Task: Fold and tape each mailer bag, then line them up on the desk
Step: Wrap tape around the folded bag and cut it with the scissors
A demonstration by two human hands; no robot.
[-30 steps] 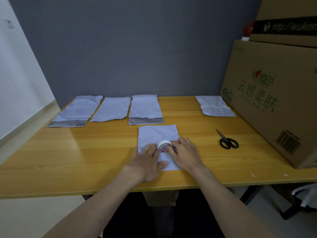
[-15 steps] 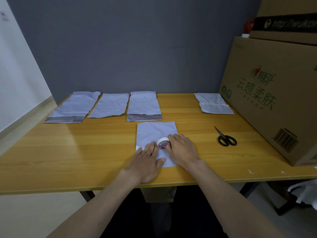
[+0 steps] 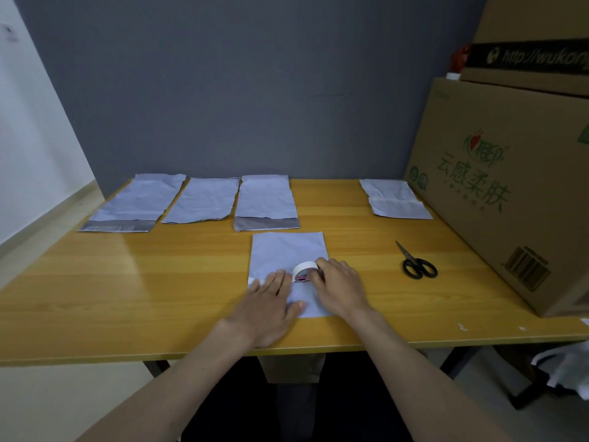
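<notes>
Mailer bag (image 3: 287,250) lies folded on the wooden desk (image 3: 127,282), near the front edge. Left hand (image 3: 267,301) presses flat on it, fingers straight. Right hand (image 3: 338,285) grips the white tape roll (image 3: 304,271) standing on the bag.

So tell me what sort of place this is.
Probably a small packing or shipping corner: a wooden desk against a grey wall, white plastic mailer bags laid out, and big brown cardboard boxes stacked alongside.

1 head view, looking forward-down across desk (image 3: 159,298), near front edge.
</notes>
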